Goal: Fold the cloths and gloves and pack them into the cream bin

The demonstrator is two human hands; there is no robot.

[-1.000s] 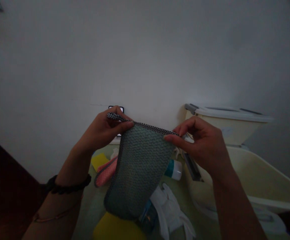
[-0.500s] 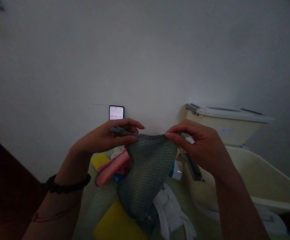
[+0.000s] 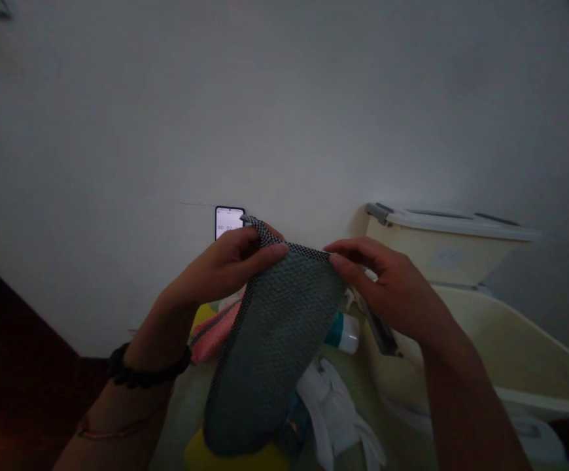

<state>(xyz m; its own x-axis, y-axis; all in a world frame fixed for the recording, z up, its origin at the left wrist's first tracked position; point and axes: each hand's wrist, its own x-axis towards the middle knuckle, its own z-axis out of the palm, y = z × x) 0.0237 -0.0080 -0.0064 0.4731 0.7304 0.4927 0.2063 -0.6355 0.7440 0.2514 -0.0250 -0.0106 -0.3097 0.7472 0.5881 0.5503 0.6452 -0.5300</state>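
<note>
- Grip: we note L hand [image 3: 225,268] and R hand [image 3: 392,288] each pinching top trim of grey-green knit cloth [image 3: 269,340], thumb vs. fingers; cloth hangs above cluttered surface.
- Risk: thin pinch only; we judge a corner could slip, dropping it onto bottle [image 3: 343,332] and white gloves [image 3: 333,412] below.

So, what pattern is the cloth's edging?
Black-and-white check trim on the grey-green cloth; head view.

Centre: cloth [image 3: 269,327] hangs betw. L hand [image 3: 225,265] at its top-left corner & R hand [image 3: 387,288] at top-right. Phone [image 3: 229,221] behind L hand, upright vs wall [image 3: 284,98]. Lidded box [image 3: 451,245] right, by wall. Below cloth: towel [image 3: 213,333] left, bottle [image 3: 343,332] right, gloves [image 3: 333,412] in front of bottle, sponge [image 3: 235,458] nearest.
</note>
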